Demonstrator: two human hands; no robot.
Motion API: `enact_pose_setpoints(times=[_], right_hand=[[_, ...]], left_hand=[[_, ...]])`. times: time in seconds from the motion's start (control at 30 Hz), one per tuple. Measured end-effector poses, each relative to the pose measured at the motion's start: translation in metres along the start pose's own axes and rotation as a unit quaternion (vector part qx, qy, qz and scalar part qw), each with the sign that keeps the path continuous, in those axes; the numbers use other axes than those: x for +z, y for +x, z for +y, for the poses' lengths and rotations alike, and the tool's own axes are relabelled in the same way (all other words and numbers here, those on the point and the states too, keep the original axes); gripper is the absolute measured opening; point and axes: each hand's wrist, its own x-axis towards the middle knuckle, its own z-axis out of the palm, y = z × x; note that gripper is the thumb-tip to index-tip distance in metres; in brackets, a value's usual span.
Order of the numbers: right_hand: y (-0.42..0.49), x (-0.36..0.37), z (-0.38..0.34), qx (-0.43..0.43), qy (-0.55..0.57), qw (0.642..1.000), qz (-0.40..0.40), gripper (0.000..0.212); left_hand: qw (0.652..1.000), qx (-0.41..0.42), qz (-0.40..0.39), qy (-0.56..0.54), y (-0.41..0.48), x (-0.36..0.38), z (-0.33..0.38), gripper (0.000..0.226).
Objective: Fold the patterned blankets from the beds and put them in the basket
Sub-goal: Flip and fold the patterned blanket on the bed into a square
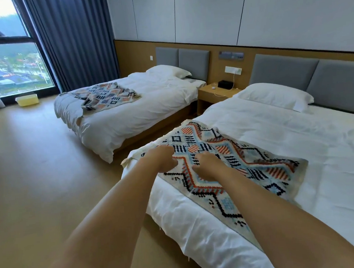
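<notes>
A patterned blanket (246,160) in cream, blue, orange and black lies across the foot of the near bed (296,130). Both my hands are on its left part, close together. My left hand (163,158) grips the fabric with curled fingers. My right hand (207,166) also has its fingers curled down into the blanket. A second patterned blanket (105,96) lies rumpled on the far bed (159,97). A yellow basket (27,100) stands on the floor by the window.
A wooden nightstand (215,94) with a black box and a white cable sits between the beds. Each bed has a white pillow. Dark curtains (72,36) hang beside the window. Bare wooden floor (39,163) stretches from the beds to the basket.
</notes>
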Motion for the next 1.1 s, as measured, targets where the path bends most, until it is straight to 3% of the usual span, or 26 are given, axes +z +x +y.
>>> enact_pose_setpoints(times=[0.27, 0.47, 0.73, 0.9, 1.1], right_hand=[[0.178, -0.01, -0.023, 0.019, 0.031, 0.999, 0.013, 0.036], [0.283, -0.024, -0.039, 0.039, 0.081, 0.996, 0.02, 0.039], [0.394, -0.024, -0.015, 0.088, 0.076, 0.993, 0.0, 0.04], [0.471, -0.027, 0.01, 0.1, 0.125, 0.987, 0.016, 0.034], [0.55, -0.032, 0.049, 0.128, 0.15, 0.98, 0.018, 0.034]], left_hand=[[0.999, 0.029, -0.014, 0.017, 0.164, -0.019, -0.101, 0.04], [0.999, 0.03, -0.018, 0.013, 0.278, -0.039, -0.163, 0.032], [0.995, 0.068, -0.071, 0.011, 0.4, -0.017, -0.196, 0.04], [0.998, 0.04, -0.051, 0.017, 0.483, -0.022, -0.207, 0.035], [0.991, 0.095, -0.087, 0.034, 0.575, -0.021, -0.207, 0.043]])
